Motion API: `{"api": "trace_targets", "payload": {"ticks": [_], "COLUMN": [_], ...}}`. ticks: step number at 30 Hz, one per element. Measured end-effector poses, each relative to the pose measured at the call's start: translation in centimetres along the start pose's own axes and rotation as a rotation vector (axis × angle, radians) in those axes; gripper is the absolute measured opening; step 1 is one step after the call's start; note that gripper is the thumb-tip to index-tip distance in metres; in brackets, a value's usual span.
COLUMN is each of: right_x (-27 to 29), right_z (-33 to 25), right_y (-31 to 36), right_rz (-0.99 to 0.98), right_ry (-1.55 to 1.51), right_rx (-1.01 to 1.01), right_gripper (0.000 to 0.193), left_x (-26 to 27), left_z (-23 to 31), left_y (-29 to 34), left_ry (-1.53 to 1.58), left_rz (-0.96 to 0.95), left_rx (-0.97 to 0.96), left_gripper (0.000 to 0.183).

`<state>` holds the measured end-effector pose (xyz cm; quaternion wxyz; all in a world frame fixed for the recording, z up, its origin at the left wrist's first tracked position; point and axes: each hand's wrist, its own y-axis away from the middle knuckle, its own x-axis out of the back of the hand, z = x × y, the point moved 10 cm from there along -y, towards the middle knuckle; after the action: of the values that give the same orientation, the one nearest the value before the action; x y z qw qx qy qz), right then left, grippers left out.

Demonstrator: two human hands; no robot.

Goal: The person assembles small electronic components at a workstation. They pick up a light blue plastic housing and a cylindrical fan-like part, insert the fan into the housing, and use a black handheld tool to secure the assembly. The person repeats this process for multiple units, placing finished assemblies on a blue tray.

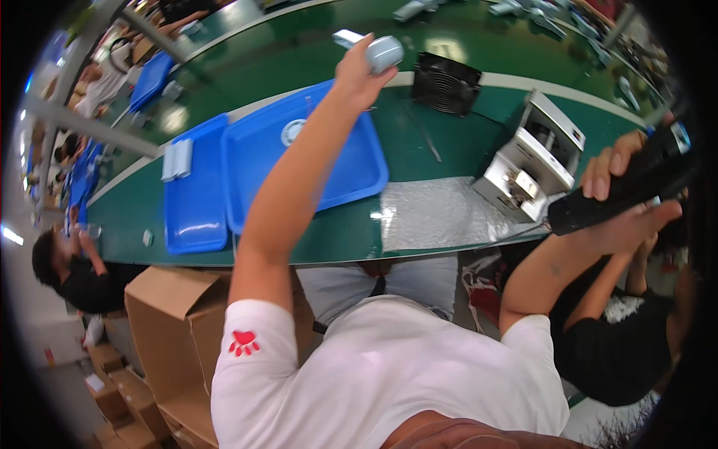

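My left hand [361,75] is stretched out over the far side of the green bench. Its fingers are closed round a pale blue plastic part [385,54] with a rounded head and a flat arm sticking out to the left. At the right, my right hand [628,217] lies palm up under a thick black cylindrical tool [598,202], fingers curled over its far side and thumb sticking out. Below my left forearm is a blue tray [348,168] holding a white ring-shaped part [292,133]. A metal fixture [531,161] stands just left of the black tool.
A black fan [446,84] stands at the back of the green bench [419,168]. Bubble wrap [434,217] lies before the fixture. Another blue tray [194,213] holds pale parts [177,159]. Cardboard boxes [176,322] stand at left; a person in black [617,344] sits close at right.
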<state>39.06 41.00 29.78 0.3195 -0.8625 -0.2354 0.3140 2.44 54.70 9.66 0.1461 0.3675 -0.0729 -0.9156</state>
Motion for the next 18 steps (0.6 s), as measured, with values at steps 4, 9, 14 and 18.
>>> {"api": "trace_targets", "payload": {"ticks": [4, 9, 14, 18], "right_x": [3.0, 5.5, 11.8, 12.4], "right_z": [-1.0, -2.7, -2.5, -0.9], "right_y": [1.2, 1.4, 0.6, -0.3], "right_rz": [0.14, 0.449, 0.482, 0.447], "right_ry": [0.132, 0.493, 0.638, 0.7], "right_rx": [-0.018, 0.092, 0.184, 0.183], "right_gripper": [0.098, 0.082, 0.051, 0.039], "left_x": [-0.7, 2.5, 12.1, 13.9], "left_z": [1.6, 9.5, 7.0, 7.1], "left_y": [1.6, 13.9, 12.9, 13.6], "left_ry": [-0.315, -1.749, -1.88, -1.672], "left_rz": [0.078, 0.284, 0.28, 0.264], "left_rx": [-0.137, -1.04, -0.593, -0.406], "left_gripper": [0.06, 0.073, 0.078, 0.073]}}
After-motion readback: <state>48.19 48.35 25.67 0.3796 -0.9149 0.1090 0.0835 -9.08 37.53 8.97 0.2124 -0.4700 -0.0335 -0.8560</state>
